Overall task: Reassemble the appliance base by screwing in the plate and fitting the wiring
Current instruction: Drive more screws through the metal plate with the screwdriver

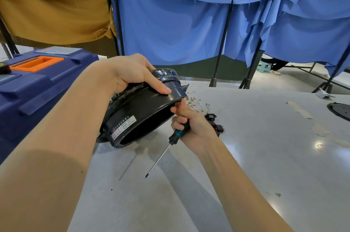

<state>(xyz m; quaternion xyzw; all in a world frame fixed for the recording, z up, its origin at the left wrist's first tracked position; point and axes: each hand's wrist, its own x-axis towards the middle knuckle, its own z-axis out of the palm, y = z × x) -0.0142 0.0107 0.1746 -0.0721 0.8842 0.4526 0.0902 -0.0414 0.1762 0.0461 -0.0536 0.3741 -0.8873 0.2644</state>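
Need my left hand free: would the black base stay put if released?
Probably not: the base stands tilted on its round rim on the table, steadied by the left hand, so it would likely flop flat or roll. It looks hollow, so probably light; its glossy plastic may slip.

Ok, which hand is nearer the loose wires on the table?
Right. The right hand, gripping the screwdriver, is just beside the wires; the left hand holds the appliance base, further left.

The round black plastic appliance base [144,110] bears a white label [124,124] with red marks. The steel screwdriver [173,138] has a teal and black grip. At nine o'clock, the navy plastic toolbox [47,84] has an orange handle [37,64].
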